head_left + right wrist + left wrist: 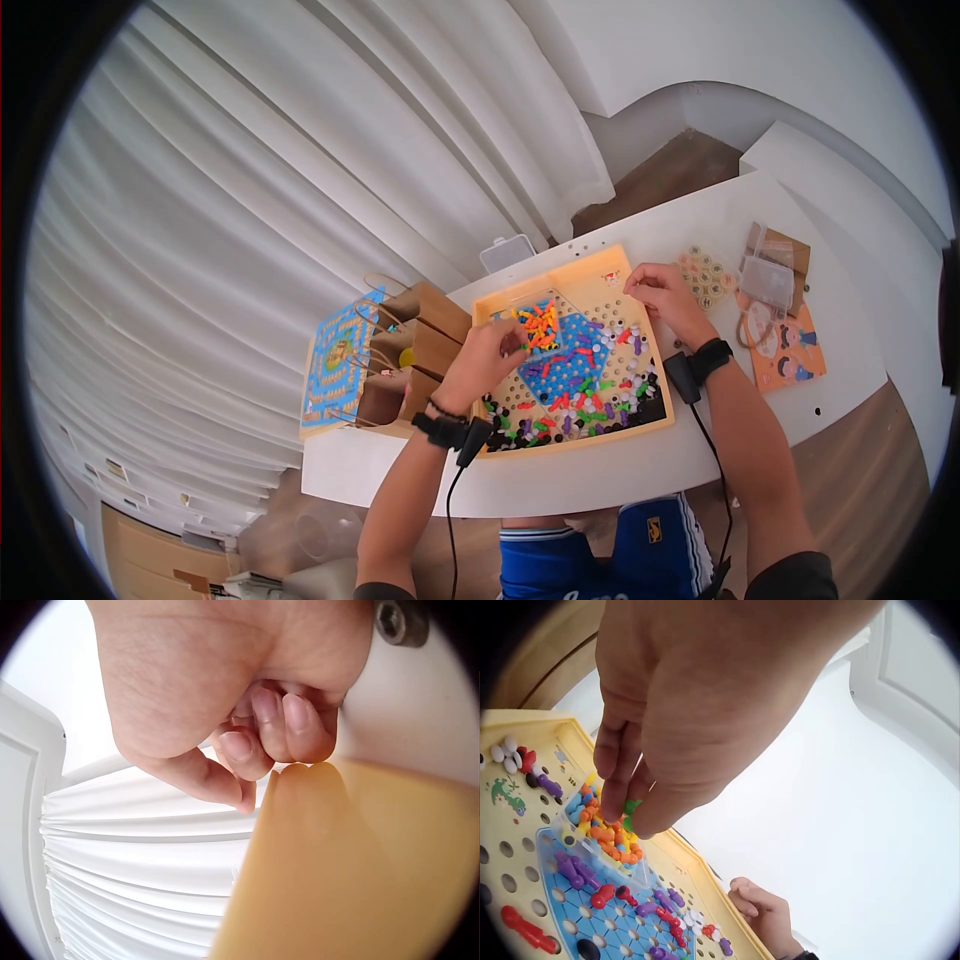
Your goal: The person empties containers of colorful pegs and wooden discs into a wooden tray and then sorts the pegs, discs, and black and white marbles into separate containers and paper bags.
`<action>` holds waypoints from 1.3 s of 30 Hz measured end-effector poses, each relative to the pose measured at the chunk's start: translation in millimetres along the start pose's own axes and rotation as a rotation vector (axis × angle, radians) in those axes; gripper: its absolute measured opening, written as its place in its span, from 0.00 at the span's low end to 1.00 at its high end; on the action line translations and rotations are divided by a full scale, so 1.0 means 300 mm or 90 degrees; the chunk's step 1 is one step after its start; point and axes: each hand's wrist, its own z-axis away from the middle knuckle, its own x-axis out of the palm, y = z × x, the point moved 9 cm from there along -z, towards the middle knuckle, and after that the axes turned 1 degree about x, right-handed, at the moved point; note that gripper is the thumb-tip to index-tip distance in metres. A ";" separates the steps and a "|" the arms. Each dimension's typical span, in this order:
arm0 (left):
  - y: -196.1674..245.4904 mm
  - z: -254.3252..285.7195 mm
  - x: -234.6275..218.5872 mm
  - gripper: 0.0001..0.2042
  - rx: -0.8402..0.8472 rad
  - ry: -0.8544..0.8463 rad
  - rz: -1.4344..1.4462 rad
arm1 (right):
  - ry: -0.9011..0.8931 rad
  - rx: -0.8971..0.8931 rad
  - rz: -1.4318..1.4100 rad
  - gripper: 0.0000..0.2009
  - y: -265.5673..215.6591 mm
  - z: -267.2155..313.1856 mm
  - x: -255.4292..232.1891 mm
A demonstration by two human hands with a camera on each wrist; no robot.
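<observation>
Left hand (686,712) pinching green peg (630,814), clear box (634,876) just below | right hand (240,690) loosely curled, nothing seen held, yellow tray (322,855) beneath fingers | light pinch, release low

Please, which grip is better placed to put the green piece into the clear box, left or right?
Probably the left grip: it pinches the green piece above the clear box. The right grip is farther off, by the tray rim, with no piece visible in it.
</observation>
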 end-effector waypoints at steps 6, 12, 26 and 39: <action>-0.045 -0.085 0.021 0.06 0.058 0.082 0.041 | 0.003 0.002 -0.007 0.03 0.007 -0.004 -0.007; -0.055 0.023 -0.004 0.04 0.077 0.029 -0.181 | 0.007 -0.005 -0.012 0.04 0.021 -0.009 -0.012; -0.054 0.236 0.083 0.08 0.164 -0.156 -0.492 | 0.012 -0.020 0.001 0.04 -0.001 -0.003 -0.003; -0.030 0.239 0.106 0.04 0.194 -0.160 -0.572 | 0.008 -0.010 0.011 0.04 0.007 -0.006 -0.009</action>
